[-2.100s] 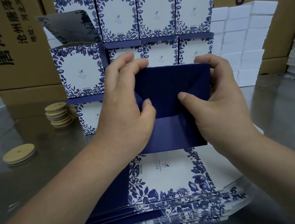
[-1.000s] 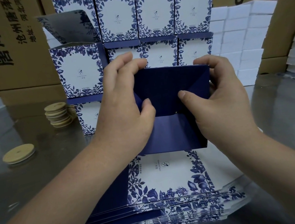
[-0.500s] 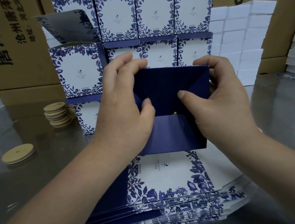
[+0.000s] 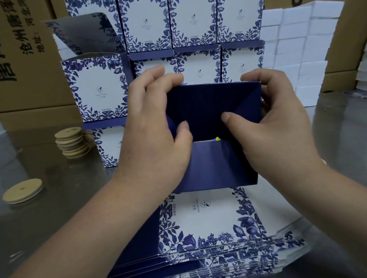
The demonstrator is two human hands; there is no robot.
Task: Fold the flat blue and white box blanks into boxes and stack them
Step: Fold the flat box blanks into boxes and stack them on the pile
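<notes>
Half-folded box [image 4: 206,105] between left hand [image 4: 153,131] and right hand [image 4: 277,125], both gripping its flaps

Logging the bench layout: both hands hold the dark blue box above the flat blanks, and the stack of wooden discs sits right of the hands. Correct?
Not quite: the head view shows the stack of wooden discs left of the hands, not right. The left hand and right hand do hold the dark blue box above the flat blanks.
</notes>
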